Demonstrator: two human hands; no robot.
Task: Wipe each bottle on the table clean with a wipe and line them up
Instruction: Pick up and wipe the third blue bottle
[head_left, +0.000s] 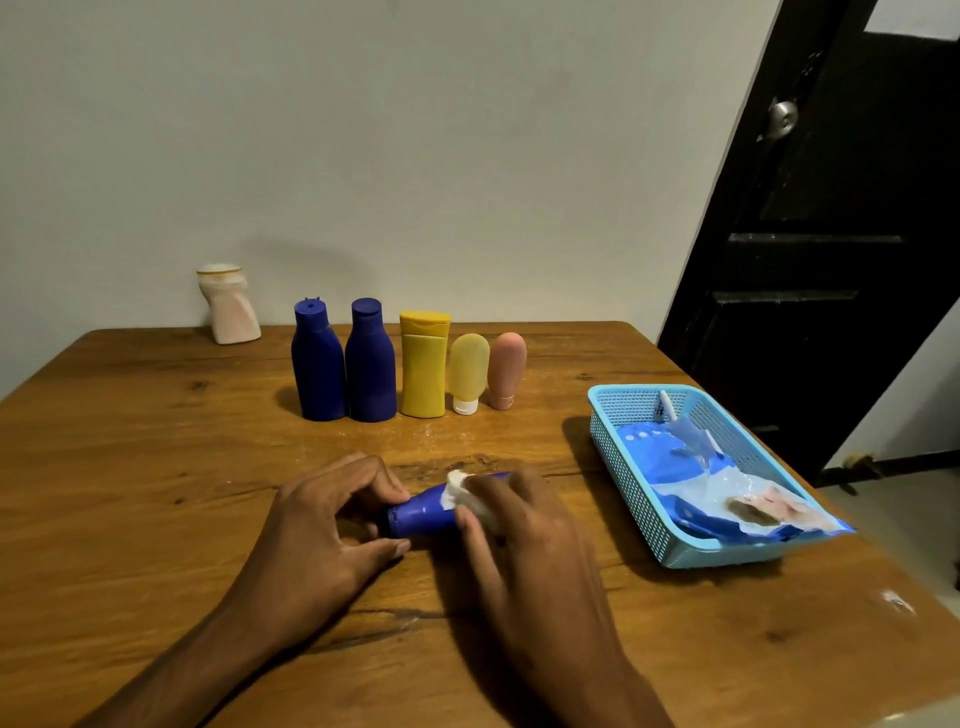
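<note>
Currently your left hand (322, 525) pinches the cap end of the blue bottle (423, 514) lying on the table (156, 467); your right hand (519, 525) presses the wipe (470, 501) onto it. Hard rubbing could roll it loose.

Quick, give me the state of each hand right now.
Left hand: fingers and thumb pinch the cap end of the lying blue bottle.
Right hand: grips a white wipe, pressed against that bottle.

Five bottles (410, 366) in a row behind the hands, basket (631, 499) to their right, on the table (156, 467)
</note>
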